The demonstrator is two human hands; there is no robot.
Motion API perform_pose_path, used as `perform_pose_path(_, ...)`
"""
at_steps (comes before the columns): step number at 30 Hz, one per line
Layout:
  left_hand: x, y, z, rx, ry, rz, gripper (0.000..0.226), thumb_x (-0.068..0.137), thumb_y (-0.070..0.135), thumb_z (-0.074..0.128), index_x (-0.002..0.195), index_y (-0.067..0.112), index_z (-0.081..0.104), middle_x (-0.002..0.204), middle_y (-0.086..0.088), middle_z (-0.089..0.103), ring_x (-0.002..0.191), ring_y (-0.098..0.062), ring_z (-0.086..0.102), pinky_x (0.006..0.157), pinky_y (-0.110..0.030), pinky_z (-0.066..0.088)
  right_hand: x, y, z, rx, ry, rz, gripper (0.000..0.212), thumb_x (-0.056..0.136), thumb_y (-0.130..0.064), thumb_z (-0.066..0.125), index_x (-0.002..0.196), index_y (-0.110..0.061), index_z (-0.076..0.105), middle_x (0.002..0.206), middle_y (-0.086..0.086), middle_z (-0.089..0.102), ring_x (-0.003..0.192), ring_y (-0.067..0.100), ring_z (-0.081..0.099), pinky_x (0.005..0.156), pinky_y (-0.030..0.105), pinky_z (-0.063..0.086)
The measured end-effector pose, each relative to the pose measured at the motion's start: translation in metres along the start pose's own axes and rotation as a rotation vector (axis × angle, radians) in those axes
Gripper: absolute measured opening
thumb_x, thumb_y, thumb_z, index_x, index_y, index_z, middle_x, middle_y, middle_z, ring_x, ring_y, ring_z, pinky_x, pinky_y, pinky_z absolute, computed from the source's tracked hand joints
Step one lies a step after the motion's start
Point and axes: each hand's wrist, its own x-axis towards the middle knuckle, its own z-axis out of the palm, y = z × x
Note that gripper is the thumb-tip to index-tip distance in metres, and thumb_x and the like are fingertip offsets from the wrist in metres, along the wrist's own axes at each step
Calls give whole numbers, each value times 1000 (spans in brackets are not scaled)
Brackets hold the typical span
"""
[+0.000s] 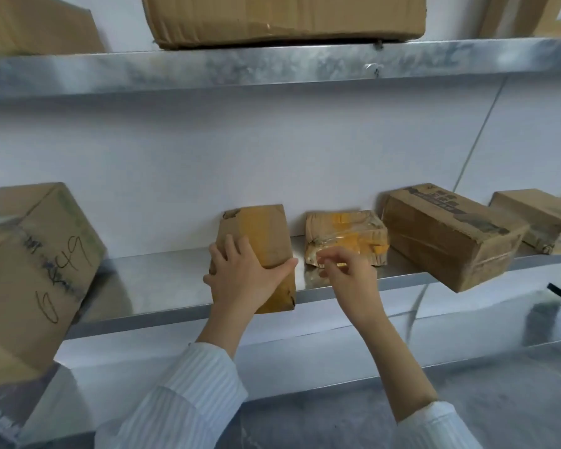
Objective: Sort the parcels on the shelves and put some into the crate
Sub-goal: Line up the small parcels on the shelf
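Left grip (245, 275) is clasping a small brown parcel (263, 228) across its width, thumb on one side and fingers on the other, as it is sitting on the middle shelf (162, 280). Right grip (347, 270) is reaching with loosely curled fingers to the front edge of a crumpled parcel (347, 228) just beside; whether it is pinching it I cannot tell. Sorting is looking early: a long box (447, 231) and others are lying along the shelf unhandled, and no crate is showing.
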Motion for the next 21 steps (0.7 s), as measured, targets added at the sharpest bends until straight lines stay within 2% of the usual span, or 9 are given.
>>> perform_pose_path(2,-2,4,-4,-17,3,-17,102,66,87,43,142,22,22,153,-3,20,139,-34,16,101,-58,35,-6,-1,4,12,2,47,21,93,-6,52,95,-21,67,84,-7,68,80,14,66,69,16,49)
perform_pose_path(5,-3,7,-13,-58,-3,-51,100,70,82,46,145,23,17,156,-2,15,142,-32,12,105,-59,31,-10,4,18,5,3,167,21,94,-6,51,105,-15,67,99,-1,69,90,14,63,75,17,47)
perform_pose_path(10,-4,-8,-18,-171,61,-76,91,74,77,49,145,29,20,155,1,21,140,-28,21,103,-56,33,-13,17,39,76,-98,367,25,97,-17,48,120,-16,59,114,6,65,101,21,63,91,36,53)
perform_pose_path(12,-3,-18,-23,-350,65,-111,83,78,70,52,145,30,25,151,1,31,136,-27,31,103,-55,36,-14,12,45,154,-174,387,26,100,-29,45,119,-20,60,114,3,66,104,20,63,96,41,52)
perform_pose_path(15,-5,-30,-35,-733,-19,-162,65,88,58,50,142,26,33,139,-3,45,117,-23,47,92,-41,44,-20,-4,51,310,-221,402,27,101,-44,36,94,-34,61,93,-10,68,90,11,66,94,34,51)
perform_pose_path(17,-3,-38,-35,-879,-104,-206,61,91,59,43,140,23,36,131,-4,49,107,-20,49,84,-35,41,-20,-14,54,387,-207,380,27,100,-47,35,93,-36,59,91,-13,67,85,8,67,91,30,53)
perform_pose_path(19,-3,-43,-31,-953,-151,-282,69,86,73,32,136,26,39,125,-3,53,105,-21,52,87,-38,45,-16,-20,58,375,-187,327,26,98,-49,37,100,-36,59,96,-16,65,92,8,64,87,26,53)
perform_pose_path(21,-8,-46,-26,-1006,-157,-369,73,84,78,21,133,29,41,128,-6,55,111,-27,54,98,-49,45,-10,-28,65,328,-187,300,30,98,-49,38,109,-31,60,101,-13,64,100,12,61,90,28,50)
